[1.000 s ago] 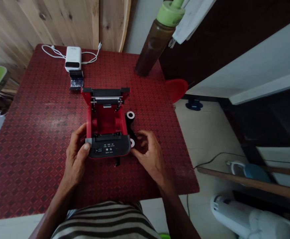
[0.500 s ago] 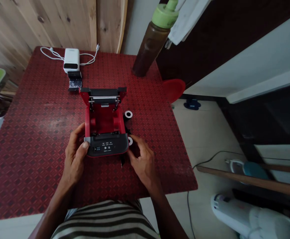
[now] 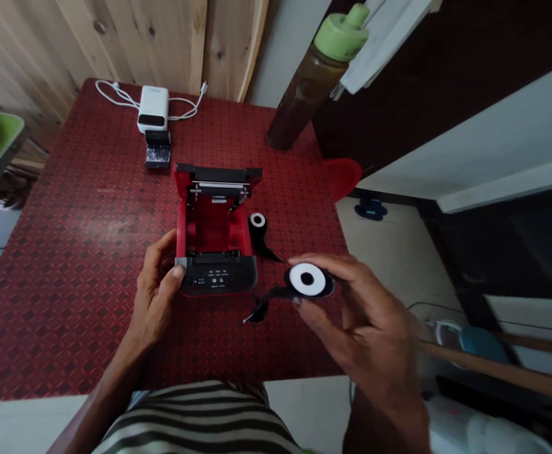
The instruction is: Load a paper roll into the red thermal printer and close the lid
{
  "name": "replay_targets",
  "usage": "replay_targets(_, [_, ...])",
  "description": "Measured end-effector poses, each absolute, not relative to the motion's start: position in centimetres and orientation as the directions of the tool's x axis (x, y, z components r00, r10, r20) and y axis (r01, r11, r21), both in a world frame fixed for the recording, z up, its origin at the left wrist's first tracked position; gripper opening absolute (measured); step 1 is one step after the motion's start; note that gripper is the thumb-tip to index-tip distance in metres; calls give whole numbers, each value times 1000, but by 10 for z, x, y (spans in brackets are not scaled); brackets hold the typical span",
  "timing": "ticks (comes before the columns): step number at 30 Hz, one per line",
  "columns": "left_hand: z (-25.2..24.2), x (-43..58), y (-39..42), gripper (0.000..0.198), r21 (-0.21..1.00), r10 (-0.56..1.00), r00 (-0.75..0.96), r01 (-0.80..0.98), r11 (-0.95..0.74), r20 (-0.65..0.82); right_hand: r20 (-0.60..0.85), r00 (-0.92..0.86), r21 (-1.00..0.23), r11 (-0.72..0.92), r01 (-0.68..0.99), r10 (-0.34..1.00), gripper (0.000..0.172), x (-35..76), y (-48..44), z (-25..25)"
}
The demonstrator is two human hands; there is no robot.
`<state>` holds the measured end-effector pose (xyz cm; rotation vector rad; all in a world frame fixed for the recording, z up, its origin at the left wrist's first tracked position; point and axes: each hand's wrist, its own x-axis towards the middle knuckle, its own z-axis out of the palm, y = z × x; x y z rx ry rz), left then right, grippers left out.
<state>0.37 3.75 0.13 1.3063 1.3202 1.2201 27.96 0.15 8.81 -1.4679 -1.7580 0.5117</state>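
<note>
A red and black label printer (image 3: 214,230) stands on the table with its lid raised and its inner bay bare. My left hand (image 3: 155,290) grips the printer's near left corner, thumb on the black front panel and fingers along the side. Raised off the table to the right, my right hand (image 3: 365,315) pinches a roll of black label tape (image 3: 308,280) with a white core face, its loose black end trailing left toward the printer. Another black roll (image 3: 257,222) stands close to the printer's right side, its tail stretched over the table.
At the back left lies a white device (image 3: 153,108) with a white cable and a black folded strip in front. A dark bottle with a green cap (image 3: 304,88) stands at the back right. A red stool (image 3: 344,176) shows beyond the table's right edge.
My right hand has taken the nearer roll from beside the printer and lifted it up and to the right. My left hand keeps its hold on the printer.
</note>
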Motion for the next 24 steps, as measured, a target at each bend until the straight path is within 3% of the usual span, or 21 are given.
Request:
replay_targets(4, [1, 3, 37, 59, 995, 1000, -24, 99, -14, 17, 399, -373, -494, 539, 682, 838, 43, 249, 51, 110])
replay_targets(7, [-1, 2, 36, 60, 997, 1000, -17, 72, -22, 23, 255, -542, -320, 599, 734, 801, 39, 219, 86, 99])
replay_targets(11, [-3, 1, 35, 62, 998, 1000, -15, 57, 0, 1, 71, -570, -163, 573, 803, 818, 29, 195, 107, 85])
replay_targets(24, [-4, 1, 34, 66, 997, 998, 5, 31, 64, -64, -40, -525, -295, 492, 819, 850, 38, 190, 136, 52])
